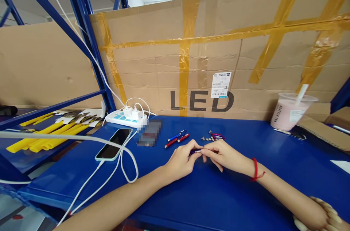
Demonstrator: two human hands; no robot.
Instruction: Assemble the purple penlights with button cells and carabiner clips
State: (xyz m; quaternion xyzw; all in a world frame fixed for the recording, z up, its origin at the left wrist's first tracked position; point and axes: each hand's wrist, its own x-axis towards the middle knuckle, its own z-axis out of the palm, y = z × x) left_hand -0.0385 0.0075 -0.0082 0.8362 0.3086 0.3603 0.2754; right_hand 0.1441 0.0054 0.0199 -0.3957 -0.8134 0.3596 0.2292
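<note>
Near the middle of the blue tabletop, my left hand is closed around a small dark purple metal tube. The thumb and fingertips of my right hand pinch the tube's right end; what lies under those fingertips is hidden. Just beyond my left hand lie slim tubes of a similar kind: a blue tube and two in red, one being the nearer red tube. Behind my right hand are several small silver pieces beside some purple-pink metal pieces, too small to make out.
To the left lie a phone on white cables, a pixelated dark item and a power strip. Yellow-handled tools lie farther left. A pink drink cup stands at right. Taped cardboard closes the back.
</note>
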